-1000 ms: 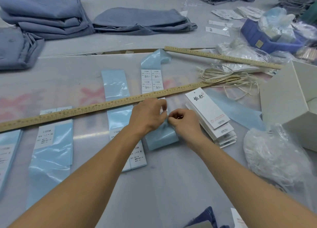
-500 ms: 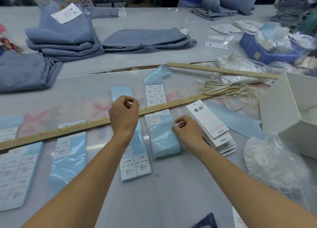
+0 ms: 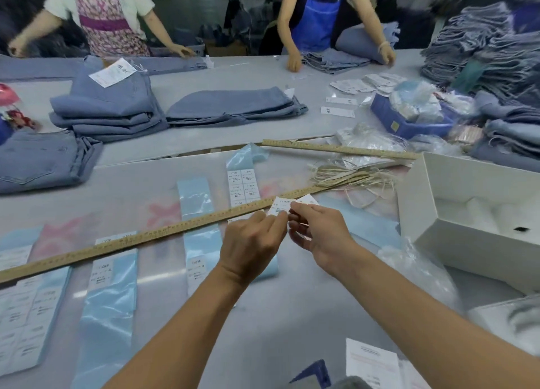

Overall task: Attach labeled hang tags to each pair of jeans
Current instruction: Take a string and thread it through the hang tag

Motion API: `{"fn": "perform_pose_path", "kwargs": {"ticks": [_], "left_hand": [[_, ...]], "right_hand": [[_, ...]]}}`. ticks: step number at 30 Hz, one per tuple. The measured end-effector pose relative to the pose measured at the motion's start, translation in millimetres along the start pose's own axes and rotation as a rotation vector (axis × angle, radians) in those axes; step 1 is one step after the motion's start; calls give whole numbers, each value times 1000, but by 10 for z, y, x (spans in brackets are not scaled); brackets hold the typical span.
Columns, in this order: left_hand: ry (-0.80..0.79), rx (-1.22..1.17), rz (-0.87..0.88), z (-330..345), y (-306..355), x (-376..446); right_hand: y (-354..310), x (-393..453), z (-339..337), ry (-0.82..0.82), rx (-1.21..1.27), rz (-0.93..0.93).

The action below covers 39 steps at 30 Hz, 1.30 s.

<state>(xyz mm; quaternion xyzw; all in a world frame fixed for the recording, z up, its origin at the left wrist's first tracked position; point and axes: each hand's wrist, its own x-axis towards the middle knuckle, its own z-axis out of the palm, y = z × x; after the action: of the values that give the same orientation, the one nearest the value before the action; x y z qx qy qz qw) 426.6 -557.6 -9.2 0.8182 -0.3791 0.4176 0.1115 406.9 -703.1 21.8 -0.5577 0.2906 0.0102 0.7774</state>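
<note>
I see my left hand [image 3: 252, 242] pinching a small white label [image 3: 281, 207] at its fingertips; my right hand [image 3: 320, 232] pinches the hang tag [image 3: 307, 200] beside it, above the surface [image 3: 263, 315].

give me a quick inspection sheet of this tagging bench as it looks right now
surface: grey table, plastic film over its middle
job's things: small white sticker label and hang tag held up; blue label strips; folded jeans
clutter: two wooden rulers; string bundle; white box; plastic bags
grippers: left hand pinches the label; right hand pinches the tag
cables: nothing seen
surroundings: two aproned people across the table; jeans stacks
</note>
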Motion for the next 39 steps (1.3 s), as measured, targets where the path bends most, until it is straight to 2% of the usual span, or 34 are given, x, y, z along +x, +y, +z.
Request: {"fn": "perform_pose_path", "kwargs": {"ticks": [6, 10, 12, 16, 19, 23, 27, 30, 36, 39], "left_hand": [[-55, -55, 150, 63, 264, 110], [-161, -155, 183, 210, 477, 127], [-302, -206, 123, 344, 586, 204], [-756, -226, -154, 789, 725, 395], [-916, -308, -270, 1035, 757, 433], [-912, -365, -339, 1156, 737, 423], [-910, -522, -472, 1143, 644, 468], [-844, -581, -531, 1111, 623, 533], [-688, -473, -612, 1023, 607, 638], [-591, -599, -774, 891, 515, 752]], "right_hand": [[-58, -84, -346, 93, -31, -62], [-157, -40, -755, 261, -55, -151], [-207, -35, -1001, 324, -88, -182], [-183, -105, -1363, 335, -142, -225], [-153, -172, -1556, 349, -127, -230], [-114, -210, -1739, 351, -98, -220], [-64, -214, -1762, 322, -65, -211], [-56, -200, -1723, 306, -61, -217], [-82, -212, -1693, 293, -94, -220], [-134, -281, -1667, 287, -84, -213]]}}
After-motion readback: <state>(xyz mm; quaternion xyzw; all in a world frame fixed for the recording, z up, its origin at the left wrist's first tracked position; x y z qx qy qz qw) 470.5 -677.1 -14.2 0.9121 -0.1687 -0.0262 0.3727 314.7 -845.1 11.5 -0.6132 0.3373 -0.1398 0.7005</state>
